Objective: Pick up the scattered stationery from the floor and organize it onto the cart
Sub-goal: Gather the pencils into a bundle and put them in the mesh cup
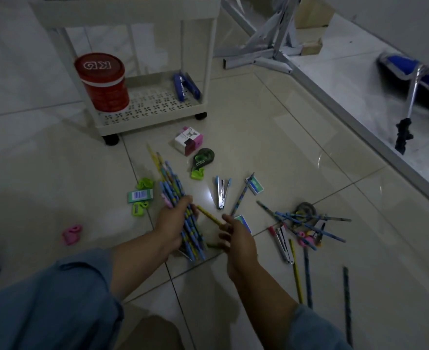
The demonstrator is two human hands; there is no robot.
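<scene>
Head view: white perforated plastic cart (145, 125), well beyond both grips. Its bottom tray holds a red cylindrical tin (102, 82) and a blue stapler (185, 87). Left grip (175, 223) is curled round a bundle of blue patterned pencils (170, 183), long axis toward the cart. Right grip (236, 238) pinches a yellow pencil (209, 215), which points at the left grip. Loose thin pencils (307, 223) lie crisscrossed on the glossy tile floor (309, 147), right of the right grip.

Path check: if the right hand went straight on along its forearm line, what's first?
Likely the silver blue-tipped tool on the floor, just beyond the right hand, which pinches a yellow pencil. Depth unclear; it may pass above.
</scene>
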